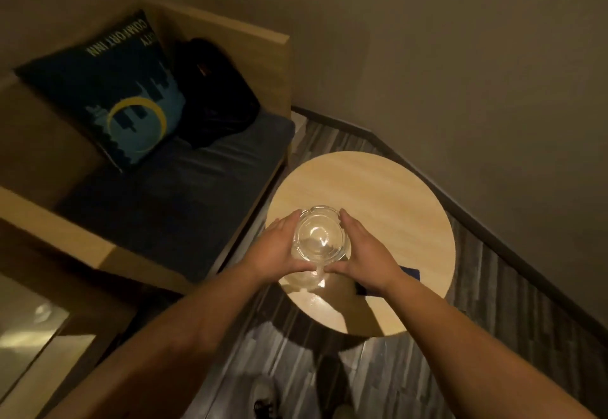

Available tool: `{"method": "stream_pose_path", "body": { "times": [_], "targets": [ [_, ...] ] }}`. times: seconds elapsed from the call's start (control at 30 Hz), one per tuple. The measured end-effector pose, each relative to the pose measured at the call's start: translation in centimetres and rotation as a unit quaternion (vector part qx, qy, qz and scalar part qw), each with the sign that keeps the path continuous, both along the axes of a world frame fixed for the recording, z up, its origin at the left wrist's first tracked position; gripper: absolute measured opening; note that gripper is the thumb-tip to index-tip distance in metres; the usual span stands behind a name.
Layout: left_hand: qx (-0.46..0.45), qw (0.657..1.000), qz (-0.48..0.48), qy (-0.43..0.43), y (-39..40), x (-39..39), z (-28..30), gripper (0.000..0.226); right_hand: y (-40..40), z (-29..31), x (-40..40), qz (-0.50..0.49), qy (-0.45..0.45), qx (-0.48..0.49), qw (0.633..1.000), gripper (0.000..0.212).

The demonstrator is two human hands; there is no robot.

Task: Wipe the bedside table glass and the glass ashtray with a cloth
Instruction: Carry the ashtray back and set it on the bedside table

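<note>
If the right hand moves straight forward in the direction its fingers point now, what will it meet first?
The right hand points up-frame along the glass ashtray it cups. Beyond its fingertips only bare round table shows, then the wall; the path looks free, though depth is uncertain.

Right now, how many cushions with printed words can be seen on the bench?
1. The blue cushion leans in the bench's back corner, beside a black bag. The bag may hide something behind it.
</note>
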State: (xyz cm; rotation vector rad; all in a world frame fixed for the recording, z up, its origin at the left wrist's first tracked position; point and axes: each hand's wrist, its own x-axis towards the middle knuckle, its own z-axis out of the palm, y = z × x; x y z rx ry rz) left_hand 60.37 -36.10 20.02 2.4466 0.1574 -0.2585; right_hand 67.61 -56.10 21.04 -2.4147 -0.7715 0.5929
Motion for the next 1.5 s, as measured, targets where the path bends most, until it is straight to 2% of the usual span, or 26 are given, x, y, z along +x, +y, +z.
{"method": "stream_pose_path", "body": {
  "times": [0.1,0.27,0.53,0.73,0.97,1.1,1.27,1.5],
  "targets": [
    [-0.003,0.999,0.041,0.011,0.9,-4.2,5.3,0.112,1.1,5.0,-2.8,0.032,-0.006,0.013,0.999,0.115],
    [0.011,0.991,0.130,-0.030,1.1,-12.7,13.1,0.106,3.7,12.4,-8.0,0.126,-0.029,0.064,0.990,0.106],
    [0.017,0.942,0.322,-0.098,0.7,-28.4,20.2,0.092,9.8,19.8,-17.5,0.345,-0.054,0.063,0.935,0.119],
    [0.037,0.886,0.453,-0.095,1.6,-40.2,21.5,0.103,15.9,21.6,-26.6,0.465,-0.022,0.076,0.882,0.117],
    [0.043,0.842,0.528,-0.104,5.3,-51.9,21.1,0.105,23.8,21.4,-37.6,0.543,-0.011,0.076,0.836,0.112],
    [0.035,0.835,0.539,-0.106,9.6,-57.8,21.1,0.103,28.7,20.9,-43.6,0.554,-0.036,0.060,0.830,0.117],
    [0.043,0.827,0.555,-0.071,16.0,-63.7,20.2,0.110,35.0,20.5,-49.8,0.557,-0.059,0.058,0.826,0.117],
    [0.035,0.822,0.566,-0.059,23.9,-69.5,18.3,0.110,43.0,19.5,-55.4,0.567,-0.040,0.051,0.821,0.115]
  ]
}}
